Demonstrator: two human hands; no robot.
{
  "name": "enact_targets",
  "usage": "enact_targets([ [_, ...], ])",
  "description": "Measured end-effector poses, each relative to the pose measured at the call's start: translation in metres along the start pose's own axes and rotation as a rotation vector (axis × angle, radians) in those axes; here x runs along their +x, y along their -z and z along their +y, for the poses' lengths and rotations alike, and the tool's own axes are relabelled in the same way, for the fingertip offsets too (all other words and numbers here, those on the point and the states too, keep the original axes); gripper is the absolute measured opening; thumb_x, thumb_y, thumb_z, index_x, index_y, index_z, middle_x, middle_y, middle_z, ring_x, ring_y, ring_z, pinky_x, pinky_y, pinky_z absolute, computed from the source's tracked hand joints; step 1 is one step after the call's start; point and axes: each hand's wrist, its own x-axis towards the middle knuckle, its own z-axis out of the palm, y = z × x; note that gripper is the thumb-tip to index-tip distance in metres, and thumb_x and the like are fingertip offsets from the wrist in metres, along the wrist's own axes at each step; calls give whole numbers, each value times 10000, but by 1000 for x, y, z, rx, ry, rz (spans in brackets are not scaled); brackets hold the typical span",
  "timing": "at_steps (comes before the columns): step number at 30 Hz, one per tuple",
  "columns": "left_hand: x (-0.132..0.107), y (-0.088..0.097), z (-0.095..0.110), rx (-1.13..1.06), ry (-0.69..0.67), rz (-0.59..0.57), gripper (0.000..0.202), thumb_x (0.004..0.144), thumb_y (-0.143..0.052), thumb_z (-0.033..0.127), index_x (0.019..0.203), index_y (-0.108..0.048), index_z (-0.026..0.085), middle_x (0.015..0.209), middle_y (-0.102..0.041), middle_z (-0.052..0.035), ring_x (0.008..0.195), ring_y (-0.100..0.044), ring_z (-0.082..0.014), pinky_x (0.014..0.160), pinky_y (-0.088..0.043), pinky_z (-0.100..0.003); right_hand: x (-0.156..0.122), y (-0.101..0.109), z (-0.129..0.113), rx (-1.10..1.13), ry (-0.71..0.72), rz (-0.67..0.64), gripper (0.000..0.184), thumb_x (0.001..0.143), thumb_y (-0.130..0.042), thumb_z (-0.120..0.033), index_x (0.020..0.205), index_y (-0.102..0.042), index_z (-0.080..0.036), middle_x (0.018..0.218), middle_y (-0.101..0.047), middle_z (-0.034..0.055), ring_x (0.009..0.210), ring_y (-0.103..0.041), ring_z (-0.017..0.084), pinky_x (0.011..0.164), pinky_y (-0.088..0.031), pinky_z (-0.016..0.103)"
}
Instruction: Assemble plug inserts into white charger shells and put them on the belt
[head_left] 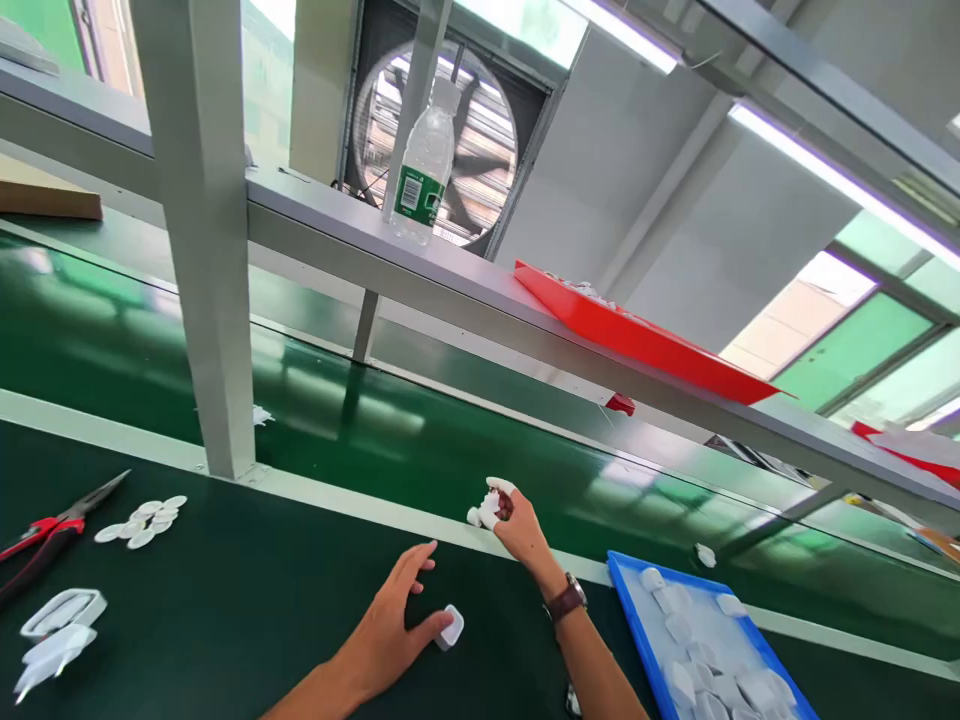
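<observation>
My left hand (pixel 386 630) is over the dark green bench with its fingers apart. Its thumb tip overlaps a small white square-shaped plastic piece (pixel 451 628); whether it presses on it I cannot tell. My right hand (pixel 517 525) is bent closed at the edge of the conveyor, with white coverings on the fingertips and a watch (pixel 567 597) on the wrist. Something white and dark red shows between its fingers, too small to name.
To the right stands a blue tray (pixel 637 625) of white plastic parts. Pliers (pixel 67 525), several white discs (pixel 142 522) and white plastic pieces (pixel 60 640) lie left. A post (pixel 202 250) holds a shelf bearing a bottle (pixel 426 165) and a red tray (pixel 637 340).
</observation>
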Motion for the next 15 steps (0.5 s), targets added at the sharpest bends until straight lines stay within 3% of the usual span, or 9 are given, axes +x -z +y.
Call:
enact_targets([
  [2,3,4,8,-47,-78,89,714,833,-735,274,1473,-420,309,1476,-516,-114,1252,-607,-285,978,-579,-460,-26,-19,-11,174,-15,0,498,804,-714,-414,1223,-548,-202,1036,-661,56,915,-692,195,815,-585,350],
  [4,4,6,20,-142,-107,105,665,815,-757,266,1410,-461,285,1403,-573,-111,1231,-627,-284,984,-576,-465,-52,-34,-21,316,-38,5,478,795,-744,-474,1145,-552,-212,1013,-661,53,882,-708,205,750,-601,342],
  [7,-2,7,42,-382,18,-51,404,881,-720,340,1243,-572,238,1144,-711,-86,1031,-715,-251,912,-595,-433,-81,-42,-32,459,-72,26,461,807,-759,-493,1112,-558,-213,976,-660,51,824,-711,209,696,-611,345],
  [9,-7,7,56,-545,136,-131,366,911,-697,410,1206,-612,210,1016,-745,-78,911,-725,-228,856,-595,-402,-94,-38,-38,513,-90,48,510,820,-756,-468,1212,-547,-217,967,-651,44,807,-704,205,695,-614,354],
  [12,-8,7,72,-688,253,-143,464,880,-740,458,1230,-656,165,834,-741,-53,761,-682,-187,756,-561,-336,-112,-29,-46,477,-28,103,603,800,-776,-367,1337,-533,-241,1066,-642,61,899,-685,208,782,-610,371],
  [15,-7,6,80,-796,333,-167,495,842,-784,463,1203,-698,135,784,-702,-39,699,-623,-151,686,-508,-288,-131,-21,-57,272,136,93,481,818,-740,-266,1285,-622,-270,1156,-637,64,960,-650,191,883,-574,365],
])
